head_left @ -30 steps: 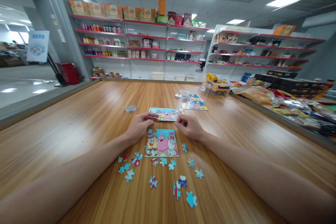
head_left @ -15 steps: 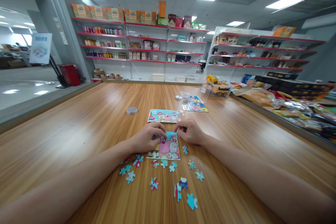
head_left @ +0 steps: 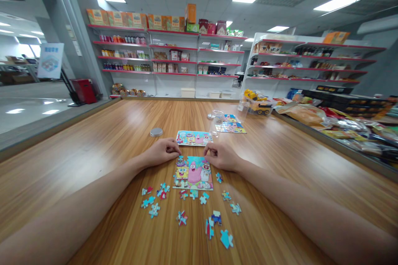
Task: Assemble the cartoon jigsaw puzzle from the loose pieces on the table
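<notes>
A partly joined jigsaw puzzle (head_left: 195, 174) lies on the wooden table in front of me, showing cartoon figures in yellow and pink. At its upper left corner, my left hand (head_left: 164, 151) rests with the fingers curled closed. My right hand (head_left: 222, 156) has its fingers bent together at the upper right corner. What either hand's fingertips hold, if anything, is hidden. Just beyond lies a picture card (head_left: 194, 138) with similar figures. Loose pieces lie nearer to me: a bright blue one (head_left: 226, 239), a red and blue one (head_left: 181, 218) and several others.
A round silver lid (head_left: 156, 132) sits left of the card. Behind my right hand are a clear plastic jar (head_left: 218, 119) and another puzzle (head_left: 231, 127). A clear bin with a yellow toy truck (head_left: 260, 107) stands farther back. Snack packets (head_left: 351, 132) fill the right side.
My left hand has drawn back to the left from over the puzzle, uncovering its left part and a gap in its top. My right hand has barely shifted.
</notes>
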`<act>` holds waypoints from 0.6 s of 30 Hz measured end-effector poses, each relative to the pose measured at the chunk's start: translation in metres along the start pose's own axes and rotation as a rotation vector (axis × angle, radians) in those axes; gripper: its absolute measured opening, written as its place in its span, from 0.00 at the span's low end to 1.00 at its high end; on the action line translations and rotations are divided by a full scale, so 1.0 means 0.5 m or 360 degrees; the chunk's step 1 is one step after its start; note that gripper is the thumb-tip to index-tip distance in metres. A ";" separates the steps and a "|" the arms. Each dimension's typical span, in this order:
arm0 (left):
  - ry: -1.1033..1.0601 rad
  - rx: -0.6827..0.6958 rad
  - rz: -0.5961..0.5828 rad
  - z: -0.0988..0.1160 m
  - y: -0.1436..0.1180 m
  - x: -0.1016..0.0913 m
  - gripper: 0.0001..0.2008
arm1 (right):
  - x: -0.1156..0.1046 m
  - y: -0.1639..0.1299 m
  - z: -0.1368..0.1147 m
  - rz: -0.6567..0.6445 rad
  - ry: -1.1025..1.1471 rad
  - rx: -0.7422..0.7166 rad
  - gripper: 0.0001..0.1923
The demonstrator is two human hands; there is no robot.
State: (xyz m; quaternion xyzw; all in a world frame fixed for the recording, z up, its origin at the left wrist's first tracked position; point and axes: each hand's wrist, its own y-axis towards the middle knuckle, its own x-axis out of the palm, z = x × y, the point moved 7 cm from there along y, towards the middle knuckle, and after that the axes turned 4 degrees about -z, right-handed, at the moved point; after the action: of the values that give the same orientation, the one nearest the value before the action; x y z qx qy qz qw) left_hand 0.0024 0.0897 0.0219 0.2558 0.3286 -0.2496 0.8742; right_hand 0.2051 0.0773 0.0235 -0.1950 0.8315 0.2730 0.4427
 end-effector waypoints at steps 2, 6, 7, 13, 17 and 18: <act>0.0043 0.0034 -0.0020 0.003 0.000 0.006 0.08 | 0.000 0.001 0.002 -0.0008 -0.0021 0.0042 0.04; 0.0048 0.0051 -0.0007 -0.003 -0.001 0.011 0.07 | 0.000 0.003 0.005 -0.0016 -0.0022 0.0067 0.05; 0.0049 0.0050 -0.0007 -0.004 -0.001 0.011 0.07 | 0.000 0.003 0.006 -0.0018 -0.0014 0.0067 0.06; 0.0075 0.0070 -0.0026 0.006 -0.002 0.014 0.08 | 0.003 0.004 0.013 -0.0023 0.0016 0.0079 0.06; 0.0099 0.0098 -0.0034 0.012 -0.001 0.016 0.07 | 0.003 0.005 0.015 -0.0025 -0.0004 0.0078 0.05; 0.0104 0.0100 -0.0034 0.013 -0.001 0.016 0.07 | 0.003 0.006 0.015 -0.0025 -0.0008 0.0076 0.05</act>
State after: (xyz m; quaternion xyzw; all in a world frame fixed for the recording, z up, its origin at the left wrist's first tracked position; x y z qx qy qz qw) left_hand 0.0102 0.0836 0.0203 0.2876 0.3517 -0.2608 0.8518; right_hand 0.2073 0.0841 0.0195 -0.1901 0.8352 0.2501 0.4513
